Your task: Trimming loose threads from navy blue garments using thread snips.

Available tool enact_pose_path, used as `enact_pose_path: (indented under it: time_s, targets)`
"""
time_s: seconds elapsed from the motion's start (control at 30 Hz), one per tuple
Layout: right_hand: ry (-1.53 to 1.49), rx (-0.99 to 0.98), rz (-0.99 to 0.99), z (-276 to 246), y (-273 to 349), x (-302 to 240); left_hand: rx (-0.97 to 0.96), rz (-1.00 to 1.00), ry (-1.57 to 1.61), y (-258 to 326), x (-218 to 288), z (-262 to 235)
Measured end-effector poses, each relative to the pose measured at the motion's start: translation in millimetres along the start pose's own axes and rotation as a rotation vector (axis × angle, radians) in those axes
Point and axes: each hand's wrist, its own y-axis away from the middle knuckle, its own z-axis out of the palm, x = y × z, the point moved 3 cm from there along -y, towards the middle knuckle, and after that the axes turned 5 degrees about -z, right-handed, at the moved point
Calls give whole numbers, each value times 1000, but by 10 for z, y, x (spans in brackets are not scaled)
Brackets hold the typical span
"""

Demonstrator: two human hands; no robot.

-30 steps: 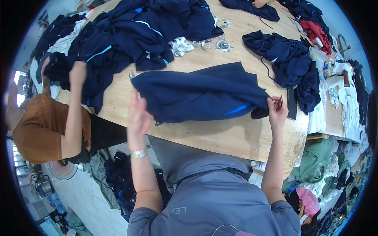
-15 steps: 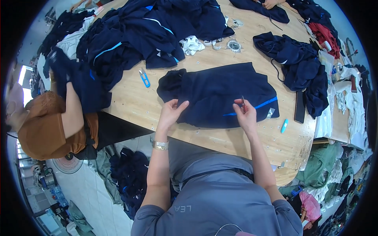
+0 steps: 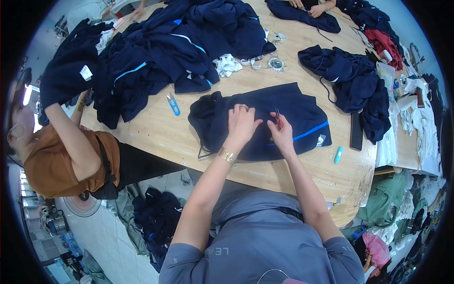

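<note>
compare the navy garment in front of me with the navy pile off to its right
The garment lies mostly flat; the pile is bunched and crumpled. The garment shows a bright blue stripe, while the pile shows a small white patch. Both are dark navy and lie on the table.

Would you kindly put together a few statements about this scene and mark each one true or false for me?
1. The left hand is over the navy garment. True.
2. The right hand is empty. False: it holds a small red tool.
3. The blue snips lie on the table, left of the garment. True.
4. The turquoise object lies on top of the garment. False: it lies on the table, to the garment's right.
5. A blue stripe shows on the garment's right part. True.
6. The person in brown is at the picture's right. False: that person is at its left.
</note>
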Motion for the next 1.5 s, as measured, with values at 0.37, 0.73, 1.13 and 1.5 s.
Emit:
enact_pose_path:
  time_s: [0.37, 0.73, 1.13, 1.5]
  targets:
    - [-543, -40, 77, -339, 378, -588, -420, -525, 1242, -90, -84, -220]
    - [295, 0, -387, -168, 454, -953, -370, -558, 1533, -9, 71, -517]
    - [382, 3, -453, -157, 445, -995, -378, -507, 1489, 17, 52, -534]
    - [-14, 163, -94, -655, 363, -426, -119, -648, 401, 395, -728, -1038]
